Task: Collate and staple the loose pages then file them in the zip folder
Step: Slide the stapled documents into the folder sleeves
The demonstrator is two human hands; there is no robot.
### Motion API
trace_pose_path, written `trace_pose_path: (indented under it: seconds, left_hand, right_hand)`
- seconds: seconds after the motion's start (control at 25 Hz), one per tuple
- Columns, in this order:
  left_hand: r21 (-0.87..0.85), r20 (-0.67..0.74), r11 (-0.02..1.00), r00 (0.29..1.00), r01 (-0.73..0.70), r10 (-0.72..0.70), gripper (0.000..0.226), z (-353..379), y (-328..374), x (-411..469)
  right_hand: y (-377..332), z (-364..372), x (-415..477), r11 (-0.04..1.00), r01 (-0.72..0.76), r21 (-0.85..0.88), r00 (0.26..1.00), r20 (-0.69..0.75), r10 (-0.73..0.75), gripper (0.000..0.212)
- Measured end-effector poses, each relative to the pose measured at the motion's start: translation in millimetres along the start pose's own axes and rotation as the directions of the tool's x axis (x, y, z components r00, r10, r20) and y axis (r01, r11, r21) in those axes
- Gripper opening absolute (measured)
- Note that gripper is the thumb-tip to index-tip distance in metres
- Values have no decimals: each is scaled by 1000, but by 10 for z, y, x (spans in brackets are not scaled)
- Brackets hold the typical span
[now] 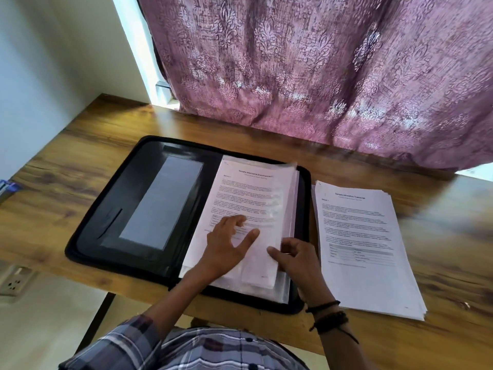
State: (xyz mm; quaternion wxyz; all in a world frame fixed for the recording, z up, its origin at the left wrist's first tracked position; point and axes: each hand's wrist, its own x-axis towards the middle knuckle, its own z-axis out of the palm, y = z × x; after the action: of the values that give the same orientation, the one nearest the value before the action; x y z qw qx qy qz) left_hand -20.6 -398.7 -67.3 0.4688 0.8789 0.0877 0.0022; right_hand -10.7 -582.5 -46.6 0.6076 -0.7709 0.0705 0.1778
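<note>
A person in a checked shirt leaned over the wooden worktop, dark bands on the right wrist. The left hand lay flat, fingers spread and straight, pressing on a printed set of pages in the right half of the open zip folder. The right hand pinched the near right edge of a clear sleeve, thumb on top and fingers curled round the edge.

We judged this to be the filing step for one set. The pages lay among the folder's clear sleeves, though we could not tell whether they sat fully inside one or on top of it, nor whether a staple held them. The folder's left half carried a flat grey pocket, and we could make out nothing in it.

Just beside the folder on the right, and apart from it, a stack of loose pages lay on the worktop. A printed sheet with a small table topped it, and its edges were slightly fanned.

By our reckoning the task was partway. One set was in the folder, the stack awaited collating, stapling and filing, and the folder lay unzipped. We saw no stapler.

Beyond, a purple patterned curtain hung down to the back edge of the worktop.
</note>
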Motion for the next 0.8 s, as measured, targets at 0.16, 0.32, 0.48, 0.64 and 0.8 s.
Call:
trace_pose_path:
  seconds: [0.16,0.32,0.48,0.64,0.8]
  left_hand:
    - [-95,116,990,989,103,-91,51,-311,414,194]
    - [-4,-37,997,997,74,-74,12,-748,428,404]
    - [-121,-139,971,965,206,-222,15,-1555,59,482]
    - [34,-306,935,894,354,-327,32,-2191,-574,610]
    - [215,-421,866,843,451,-335,44,-2311,-926,710]
  right_hand:
    - [-137,262,-104,971,216,-106,976,52,-212,11]
    - [-253,519,-142,967,250,-42,943,239,-233,28]
    - [-104,562,-18,941,306,-146,938,216,-272,53]
    - [39,636,113,859,394,-326,917,192,-348,44]
    - [156,759,243,760,431,-486,902,220,-371,63]
